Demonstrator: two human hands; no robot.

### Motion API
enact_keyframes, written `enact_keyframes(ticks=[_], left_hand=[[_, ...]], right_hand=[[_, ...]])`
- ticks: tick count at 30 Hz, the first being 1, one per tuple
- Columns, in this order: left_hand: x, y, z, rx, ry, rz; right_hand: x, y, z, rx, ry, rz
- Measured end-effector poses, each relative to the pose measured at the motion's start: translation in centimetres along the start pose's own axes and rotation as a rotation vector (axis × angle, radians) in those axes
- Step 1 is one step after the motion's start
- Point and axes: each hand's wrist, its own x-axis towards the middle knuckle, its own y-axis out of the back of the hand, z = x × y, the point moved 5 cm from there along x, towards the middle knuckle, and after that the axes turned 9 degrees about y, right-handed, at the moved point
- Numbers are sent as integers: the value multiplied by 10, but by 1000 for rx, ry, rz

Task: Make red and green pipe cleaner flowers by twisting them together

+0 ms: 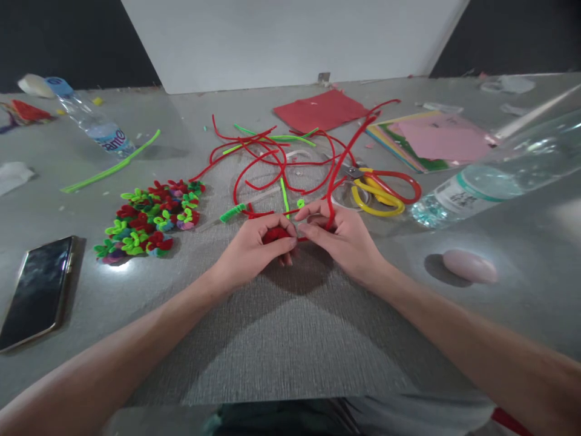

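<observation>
My left hand (pixel 258 245) is closed around a red fuzzy piece (pixel 275 235), mostly hidden by the fingers. Close beside it, my right hand (pixel 338 237) pinches a red pipe cleaner (pixel 336 175) whose long free end rises up and to the right. The fingertips of both hands nearly meet. Beyond them lie several loose, curled red pipe cleaners (pixel 261 156) with a few green ones. A tightly coiled green piece (pixel 233 212) rests just past my left hand. Scissors with red and yellow handles (pixel 381 195) lie beyond my right hand.
Left are a cluster of red and green fuzzy pieces (pixel 136 227), a phone (pixel 39 290), a bottle (pixel 102 130) and a green pipe cleaner (pixel 113 168). Right are a large bottle (pixel 481 191), a pink oval object (pixel 470 266) and coloured sheets (pixel 438 140). Red felt (pixel 320 111) lies behind.
</observation>
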Motion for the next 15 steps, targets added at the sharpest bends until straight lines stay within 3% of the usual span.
enact_keyframes(ticks=[10, 15], left_hand=[[0, -1, -1, 92, 26, -17], [-1, -1, -1, 115, 17, -23]], right_hand=[[0, -3, 1, -4, -3, -62], [-1, -1, 0, -33, 19, -21]])
